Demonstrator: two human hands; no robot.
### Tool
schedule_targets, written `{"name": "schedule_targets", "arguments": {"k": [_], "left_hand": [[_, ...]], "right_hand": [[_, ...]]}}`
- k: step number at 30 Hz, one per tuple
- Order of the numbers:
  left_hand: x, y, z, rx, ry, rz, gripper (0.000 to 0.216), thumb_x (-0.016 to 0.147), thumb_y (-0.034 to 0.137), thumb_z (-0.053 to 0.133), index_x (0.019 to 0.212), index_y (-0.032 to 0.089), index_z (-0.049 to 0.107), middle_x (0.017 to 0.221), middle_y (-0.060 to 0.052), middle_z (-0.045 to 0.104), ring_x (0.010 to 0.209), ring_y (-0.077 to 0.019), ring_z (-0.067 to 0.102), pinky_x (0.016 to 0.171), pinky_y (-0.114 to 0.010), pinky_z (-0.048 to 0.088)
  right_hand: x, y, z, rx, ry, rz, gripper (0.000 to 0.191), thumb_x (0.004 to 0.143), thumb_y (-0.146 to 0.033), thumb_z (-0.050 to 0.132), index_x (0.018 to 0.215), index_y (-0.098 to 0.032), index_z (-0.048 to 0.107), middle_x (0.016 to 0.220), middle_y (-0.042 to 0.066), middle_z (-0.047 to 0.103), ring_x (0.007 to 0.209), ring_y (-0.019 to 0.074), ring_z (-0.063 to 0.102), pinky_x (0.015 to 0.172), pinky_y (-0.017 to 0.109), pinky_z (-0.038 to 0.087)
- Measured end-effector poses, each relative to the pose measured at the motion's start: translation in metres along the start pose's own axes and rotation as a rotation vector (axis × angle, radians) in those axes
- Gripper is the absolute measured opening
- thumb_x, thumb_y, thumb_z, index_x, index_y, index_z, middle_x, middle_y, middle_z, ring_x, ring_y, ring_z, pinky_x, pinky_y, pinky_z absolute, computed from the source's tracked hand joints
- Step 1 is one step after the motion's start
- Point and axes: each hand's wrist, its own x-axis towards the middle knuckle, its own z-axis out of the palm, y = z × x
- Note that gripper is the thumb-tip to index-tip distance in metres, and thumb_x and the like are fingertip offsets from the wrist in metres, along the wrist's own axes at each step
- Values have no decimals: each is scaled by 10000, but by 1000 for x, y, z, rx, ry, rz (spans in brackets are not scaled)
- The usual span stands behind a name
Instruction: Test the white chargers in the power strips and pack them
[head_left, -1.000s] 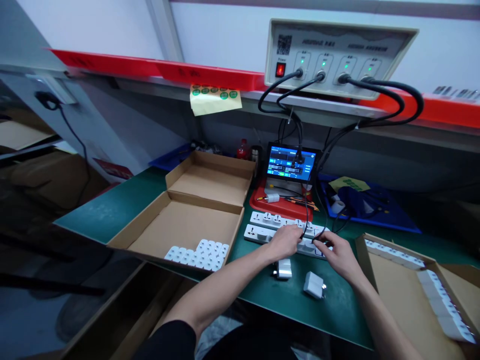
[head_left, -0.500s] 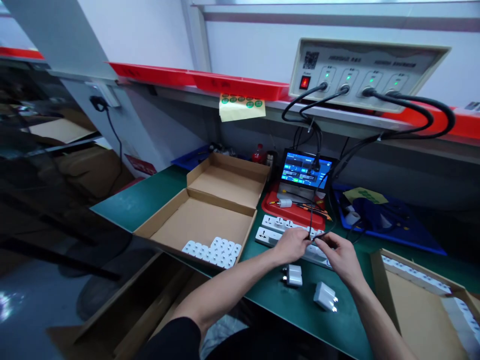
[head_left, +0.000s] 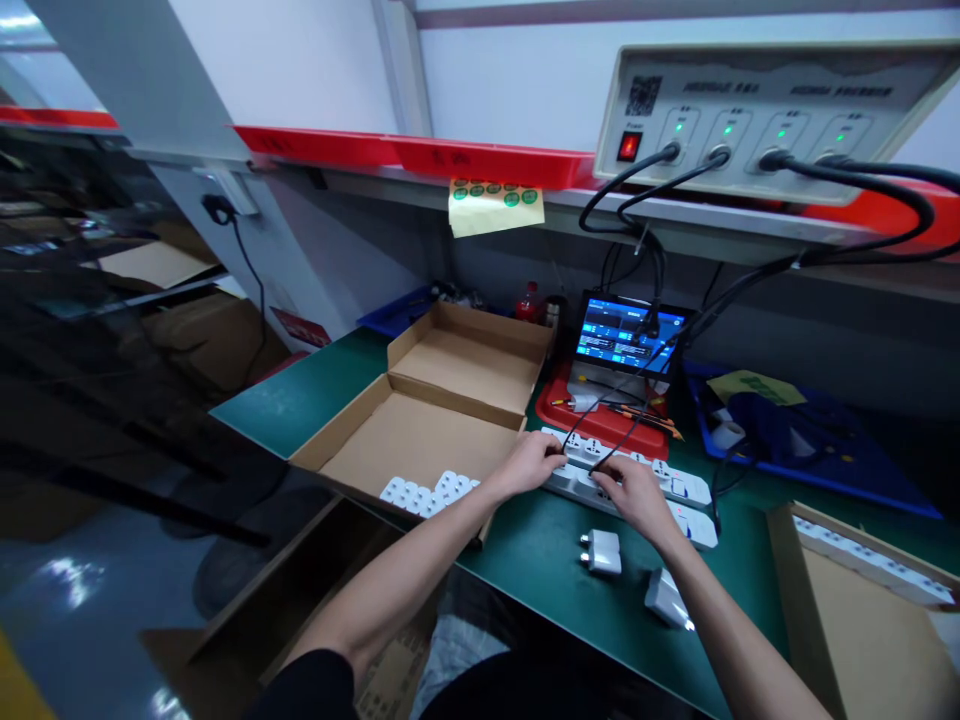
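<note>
My left hand is closed in a pinch at the end of a thin black cable, over the left part of the power strips. Just to its right, my right hand pinches the end of another black cable. The fingers hide both cable ends. Beneath and behind the hands lie two white power strips, a front strip and a back strip. Two white plug chargers lie on the green table: one charger with its pins to the left, another charger beside my right forearm.
An open cardboard box on the left holds several white chargers. Another box stands at the right. Behind are a red tray, a lit screen and a blue tray. Overhead, a shelf carries a cabled power box.
My hands were together over the strips; they have parted and shifted left, each at its own cable. The camera view has turned slightly, moving the scene right.
</note>
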Motion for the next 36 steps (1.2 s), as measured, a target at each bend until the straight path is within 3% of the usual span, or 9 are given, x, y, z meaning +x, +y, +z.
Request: {"name": "schedule_targets", "arguments": {"k": [10, 24, 29, 33, 36], "left_hand": [[3, 3, -3, 76, -28, 15, 129, 929, 193, 732, 826, 170, 805, 764, -19, 748, 737, -182, 623, 690, -281, 380], [4, 1, -3, 82, -67, 44, 121, 920, 193, 710, 859, 174, 812, 808, -33, 771, 775, -198, 654, 736, -288, 423], [-2, 2, -1, 117, -59, 62, 113, 938, 162, 702, 866, 181, 787, 838, -36, 764, 812, -203, 666, 766, -291, 435], [-7, 3, 3, 173, -43, 82, 129, 967, 168, 687, 858, 183, 755, 906, -55, 765, 860, -214, 671, 785, -300, 446], [-9, 5, 7, 213, -30, 89, 131, 965, 166, 681, 851, 183, 742, 926, -66, 762, 892, -225, 677, 814, -311, 458]], "right_hand": [[0, 5, 3, -20, -21, 3, 239, 1000, -399, 579, 903, -232, 719, 911, 70, 779, 843, 267, 683, 772, 359, 444], [-4, 3, 19, -215, 3, -48, 183, 1053, -293, 573, 945, -217, 700, 978, 86, 751, 935, 274, 680, 847, 373, 486], [-12, 9, -9, -256, -22, -78, 213, 1071, -350, 583, 1096, -212, 744, 1097, 108, 780, 1051, 311, 705, 938, 421, 520], [-34, 34, -50, -334, -57, -66, 288, 1061, -398, 590, 1217, -215, 747, 1238, 138, 780, 1154, 337, 707, 1002, 451, 538], [-54, 56, -67, -419, -139, -15, 348, 1005, -374, 650, 1311, -227, 726, 1323, 151, 766, 1213, 357, 705, 1011, 450, 547]]}}
